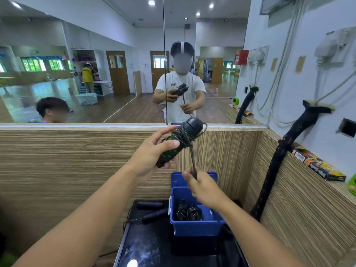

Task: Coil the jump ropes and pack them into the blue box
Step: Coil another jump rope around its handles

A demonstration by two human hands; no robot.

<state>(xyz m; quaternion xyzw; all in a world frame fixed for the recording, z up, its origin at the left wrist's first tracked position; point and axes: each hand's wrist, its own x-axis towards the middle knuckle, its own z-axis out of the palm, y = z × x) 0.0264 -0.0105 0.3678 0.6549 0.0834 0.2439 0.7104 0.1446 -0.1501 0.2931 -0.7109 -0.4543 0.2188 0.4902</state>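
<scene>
1. Holding the rope handles (174, 146) up in our left hand (152, 151), we squeeze them tight, high above the blue box (194, 222).
2. Our right hand (202, 187) pinches the thin cord (193, 160) just under the handles.
3. We think the cord is soft, floppy and light, so we should pinch it close and keep it pulled.
4. More coiled ropes (187, 211) lie in the box on the bench (154, 245).

Wall mirror (96, 74), orange carton (317, 167) on ledge (308, 189)

Box (194, 227) on desk (150, 245), coiled ropes (188, 211) inside; two rope handles (152, 211) just left of box; wall behind and right.
</scene>
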